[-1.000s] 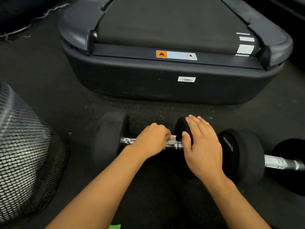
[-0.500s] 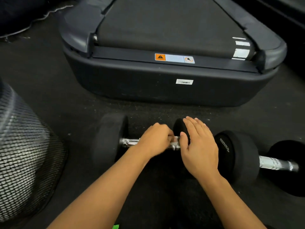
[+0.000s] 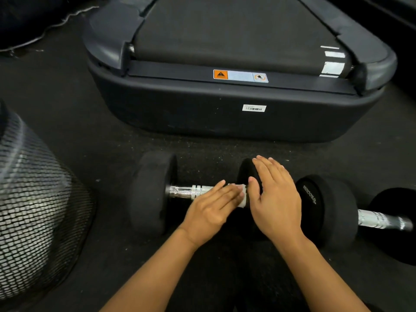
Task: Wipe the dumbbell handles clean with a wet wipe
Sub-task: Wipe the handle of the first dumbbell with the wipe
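A black dumbbell lies on the dark floor, its chrome handle bare on the left half. My left hand lies over the handle's right half with straight fingers, pressing a white wet wipe against it; only the wipe's edge shows. My right hand rests flat with straight fingers on the dumbbell's right black head. A second dumbbell lies just to the right, with its near head and chrome handle in view.
The dark rear end of a treadmill stands close behind the dumbbells. A black mesh basket fills the left side. The left dumbbell's left head sits between basket and handle.
My left hand has gone from a curled grip round the handle to flat, straight fingers over the wipe. More bare chrome shows at the left. My right hand stays on the head.
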The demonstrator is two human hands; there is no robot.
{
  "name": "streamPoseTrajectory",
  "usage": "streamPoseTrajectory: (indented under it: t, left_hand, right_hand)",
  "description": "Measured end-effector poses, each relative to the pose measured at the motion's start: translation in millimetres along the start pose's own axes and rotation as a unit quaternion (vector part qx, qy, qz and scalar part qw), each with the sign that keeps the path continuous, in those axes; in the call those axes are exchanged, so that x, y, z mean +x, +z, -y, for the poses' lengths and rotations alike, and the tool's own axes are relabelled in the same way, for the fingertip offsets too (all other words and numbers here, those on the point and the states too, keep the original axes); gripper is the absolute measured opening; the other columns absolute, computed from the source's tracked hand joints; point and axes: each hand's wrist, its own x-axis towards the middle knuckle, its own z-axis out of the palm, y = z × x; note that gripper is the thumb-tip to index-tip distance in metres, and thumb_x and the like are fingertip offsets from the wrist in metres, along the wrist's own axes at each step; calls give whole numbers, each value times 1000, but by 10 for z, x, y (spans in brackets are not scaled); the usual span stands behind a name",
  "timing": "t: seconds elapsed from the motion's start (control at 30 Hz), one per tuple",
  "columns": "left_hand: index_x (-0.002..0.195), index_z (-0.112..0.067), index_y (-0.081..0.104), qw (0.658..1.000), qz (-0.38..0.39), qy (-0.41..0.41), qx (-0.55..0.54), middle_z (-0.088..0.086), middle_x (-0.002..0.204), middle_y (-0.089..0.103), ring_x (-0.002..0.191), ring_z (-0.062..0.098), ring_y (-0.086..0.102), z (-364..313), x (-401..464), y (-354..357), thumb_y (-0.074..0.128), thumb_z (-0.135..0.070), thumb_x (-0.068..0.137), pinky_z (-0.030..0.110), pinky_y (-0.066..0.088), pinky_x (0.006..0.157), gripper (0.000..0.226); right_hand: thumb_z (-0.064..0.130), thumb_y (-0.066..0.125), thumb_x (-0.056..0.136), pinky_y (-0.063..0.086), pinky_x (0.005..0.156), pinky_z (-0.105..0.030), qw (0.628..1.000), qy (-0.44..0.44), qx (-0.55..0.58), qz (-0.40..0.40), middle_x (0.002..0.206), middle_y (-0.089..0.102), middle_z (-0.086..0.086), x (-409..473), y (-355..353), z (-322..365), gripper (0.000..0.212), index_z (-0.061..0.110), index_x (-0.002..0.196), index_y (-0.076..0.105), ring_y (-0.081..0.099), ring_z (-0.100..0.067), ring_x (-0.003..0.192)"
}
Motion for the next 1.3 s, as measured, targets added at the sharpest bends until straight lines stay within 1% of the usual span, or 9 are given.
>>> streamPoseTrajectory:
  t: [0.27,0.37,0.47,0.53,0.67,0.77,0.87,1.1,1.3]
  left_hand:
    - [104,-8,68,986,109,-123,-13,7,100,70,98,18,64,-52,264,-80,46,-15,87,37,42,101,29]
    - [101,-20,67,925,251,-285,-30,3,91,68,89,20,63,19,639,-227,44,-25,95,37,48,85,24]
    - [100,-20,67,870,336,-343,-109,0,79,61,79,17,61,90,848,-268,47,-26,96,37,50,77,21]
    - [97,-22,66,892,319,-314,-67,0,81,63,82,19,62,72,774,-275,49,-24,94,38,50,78,18]
    - [110,-13,67,979,138,-145,-29,5,104,70,99,18,64,-96,296,-167,67,-9,81,38,44,99,29]
    - [113,0,65,997,47,-57,-4,14,116,65,110,24,60,-16,-4,-90,73,1,76,44,45,97,38]
    - [114,1,64,999,-1,-51,-3,15,118,63,114,24,58,78,-142,-117,70,1,80,45,43,98,34]
    - [112,1,64,999,3,-42,4,15,116,65,111,24,59,-28,1,27,69,-3,82,43,40,102,31]
    - [110,-5,66,991,55,-118,-31,9,109,68,106,17,61,-71,139,-15,64,-9,82,38,39,104,28]
  right_hand:
    - [33,33,91,26,108,-32,1000,2,-1,-7,131,55,-4,7,8,12,48,10,128,54,43,-19,128]
    - [33,31,91,27,108,-33,1000,5,-3,-5,132,55,-4,-2,7,16,49,10,128,53,43,-20,128]
    - [34,31,91,25,109,-33,1000,4,-4,-1,133,54,-4,-13,5,7,50,10,129,52,42,-19,129]
    - [34,31,91,25,109,-32,1000,3,-4,-4,132,54,-4,-12,3,11,50,10,129,53,42,-19,129]
    - [33,32,90,30,107,-33,1000,6,0,-8,131,56,-4,-3,3,18,49,10,127,54,44,-19,128]
    - [34,31,91,28,107,-32,1000,4,-1,-4,131,56,-3,-11,-4,8,50,11,128,54,43,-19,128]
    - [34,30,91,27,107,-32,1000,-1,-1,0,132,55,-3,-4,-7,13,50,11,129,53,43,-19,128]
    - [33,32,91,29,107,-33,1000,1,2,-5,131,56,-3,-10,5,4,49,10,128,54,43,-19,128]
    - [32,33,90,32,106,-35,1000,2,3,-14,129,57,-4,3,9,5,48,9,126,55,45,-20,127]
